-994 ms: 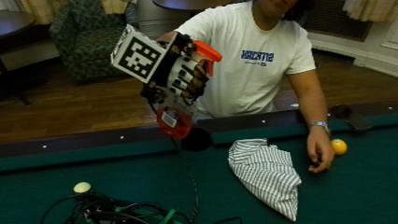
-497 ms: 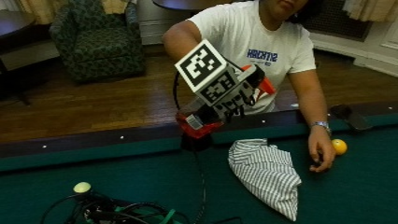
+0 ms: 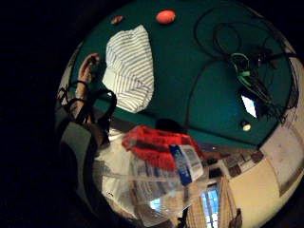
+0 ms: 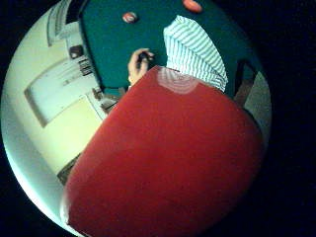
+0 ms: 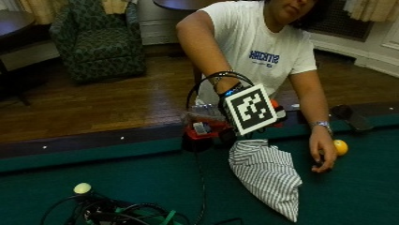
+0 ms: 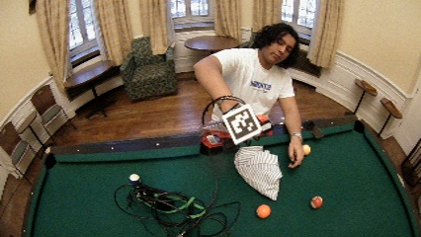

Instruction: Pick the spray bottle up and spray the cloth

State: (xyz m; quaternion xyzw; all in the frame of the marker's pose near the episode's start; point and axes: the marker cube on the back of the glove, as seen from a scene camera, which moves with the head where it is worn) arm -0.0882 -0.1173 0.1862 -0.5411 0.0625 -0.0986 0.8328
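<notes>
The spray bottle (image 5: 203, 127) is held by the gloved right hand (image 5: 240, 119) just above the striped cloth (image 5: 268, 174) on the green surface (image 5: 124, 173).

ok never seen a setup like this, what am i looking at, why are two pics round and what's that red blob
No robot here: a person at a green pool table wears a black glove on the right hand, with cameras on its palm. The two round pictures come from those palm cameras; the other two from cameras beside the table. The red blob is the spray bottle the hand holds, very close to the lens. On the felt lie a striped cloth, a few balls and a tangle of cables. The bare hand rests beside a yellow ball.
</notes>
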